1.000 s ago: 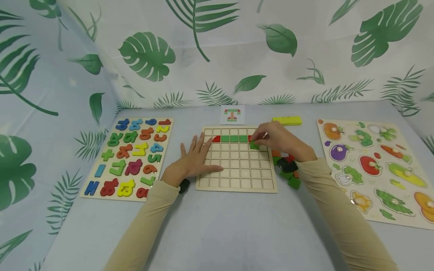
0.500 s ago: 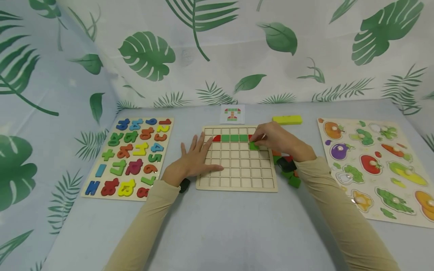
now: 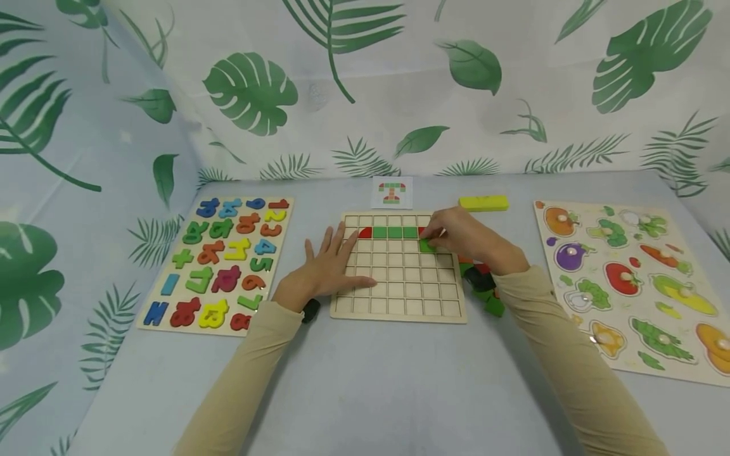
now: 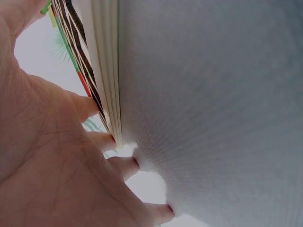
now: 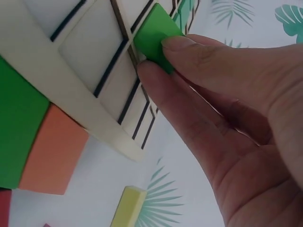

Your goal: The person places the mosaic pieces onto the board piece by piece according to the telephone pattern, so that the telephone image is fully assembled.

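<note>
A wooden grid board (image 3: 397,318) lies in the middle of the table. My left hand (image 3: 320,271) rests with spread fingers on its left side, fingertips near the top-left and the thumb over the grid. My right hand (image 3: 466,235) pinches a green square block (image 5: 154,33) between thumb and fingers, tilted at a cell in the right wrist view. In the second row sit a red rounded piece (image 3: 365,234), several green squares (image 3: 395,233) and another red piece (image 3: 422,232), partly hidden by the right fingers.
Behind the board lies a pattern card (image 3: 392,192); a yellow block (image 3: 483,203) is to its right. Loose green, orange and red blocks (image 3: 494,308) lie by the board's right edge. A number puzzle (image 3: 154,332) stands left, a vegetable puzzle (image 3: 587,218) right.
The green block has shifted only slightly in the right fingers over the same cell area. My left hand stays in place on the board.
</note>
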`<state>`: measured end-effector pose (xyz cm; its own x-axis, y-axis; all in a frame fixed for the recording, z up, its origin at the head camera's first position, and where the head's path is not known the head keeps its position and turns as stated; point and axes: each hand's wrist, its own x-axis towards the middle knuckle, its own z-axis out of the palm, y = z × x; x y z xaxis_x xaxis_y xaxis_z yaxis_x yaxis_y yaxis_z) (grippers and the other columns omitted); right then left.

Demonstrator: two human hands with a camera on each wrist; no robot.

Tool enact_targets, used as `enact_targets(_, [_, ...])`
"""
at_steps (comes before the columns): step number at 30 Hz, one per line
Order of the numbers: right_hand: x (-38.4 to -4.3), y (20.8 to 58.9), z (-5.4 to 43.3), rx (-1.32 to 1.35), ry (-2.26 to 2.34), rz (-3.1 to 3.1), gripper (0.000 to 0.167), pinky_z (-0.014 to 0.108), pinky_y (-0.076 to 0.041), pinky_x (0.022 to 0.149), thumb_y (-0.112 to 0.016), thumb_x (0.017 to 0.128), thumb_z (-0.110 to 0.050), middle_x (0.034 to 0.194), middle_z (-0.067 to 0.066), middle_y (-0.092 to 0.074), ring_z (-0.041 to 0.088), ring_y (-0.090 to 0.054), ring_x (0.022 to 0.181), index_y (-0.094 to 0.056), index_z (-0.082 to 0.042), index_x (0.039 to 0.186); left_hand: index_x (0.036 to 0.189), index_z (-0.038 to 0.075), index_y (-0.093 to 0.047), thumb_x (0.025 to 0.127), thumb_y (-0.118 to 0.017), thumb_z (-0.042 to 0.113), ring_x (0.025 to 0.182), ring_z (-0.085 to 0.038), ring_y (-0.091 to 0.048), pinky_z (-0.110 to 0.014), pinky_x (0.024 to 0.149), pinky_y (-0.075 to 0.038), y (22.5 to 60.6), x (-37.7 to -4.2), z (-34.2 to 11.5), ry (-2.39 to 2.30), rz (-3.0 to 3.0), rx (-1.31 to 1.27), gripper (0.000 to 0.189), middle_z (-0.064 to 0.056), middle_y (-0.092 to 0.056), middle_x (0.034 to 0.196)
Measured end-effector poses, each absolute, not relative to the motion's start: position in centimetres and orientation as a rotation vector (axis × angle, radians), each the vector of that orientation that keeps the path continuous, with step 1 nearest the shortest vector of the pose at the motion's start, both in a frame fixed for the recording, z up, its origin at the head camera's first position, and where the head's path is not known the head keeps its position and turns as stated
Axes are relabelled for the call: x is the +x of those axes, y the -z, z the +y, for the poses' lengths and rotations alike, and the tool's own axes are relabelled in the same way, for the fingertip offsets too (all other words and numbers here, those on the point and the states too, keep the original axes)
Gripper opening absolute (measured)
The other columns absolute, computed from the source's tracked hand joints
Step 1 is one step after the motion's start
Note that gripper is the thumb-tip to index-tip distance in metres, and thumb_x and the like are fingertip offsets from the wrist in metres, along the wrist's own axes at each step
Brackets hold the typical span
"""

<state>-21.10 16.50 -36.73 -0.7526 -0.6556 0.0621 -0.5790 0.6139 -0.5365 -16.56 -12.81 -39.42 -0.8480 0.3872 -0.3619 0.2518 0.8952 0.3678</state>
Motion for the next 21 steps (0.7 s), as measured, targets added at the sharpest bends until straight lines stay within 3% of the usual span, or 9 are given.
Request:
enact_targets(12, [-21.19,36.84,16.04,-0.998,0.737,2.717,0.017,0.043,-0.061,0.08,-0.078,0.087,0.012,0.098,0.017,-0.074,0.034,-0.072,0.096,-0.08,0.008,0.103,0.17,0.017,0.002,0.095,-0.061,0.069,0.158,-0.035,0.02,-0.073,0.117,0.012,39.8,-16.81,-12.94,-0.427,2.625,0.465,0.11,-0.011,0.022,0.173])
enact_targets(21, [-20.89,36.9,15.91,-0.986,0.726,2.739,0.013,0.043,-0.061,0.081,-0.078,0.085,0.013,0.099,0.017,-0.075,0.032,-0.072,0.095,-0.08,0.007,0.097,0.17,0.017,0.001,0.095,-0.061,0.069,0.158,-0.035,0.02,-0.073,0.117,0.012,39.68,-16.63,-12.93,-0.43,2.629,0.467,0.111,-0.011,0.021,0.173])
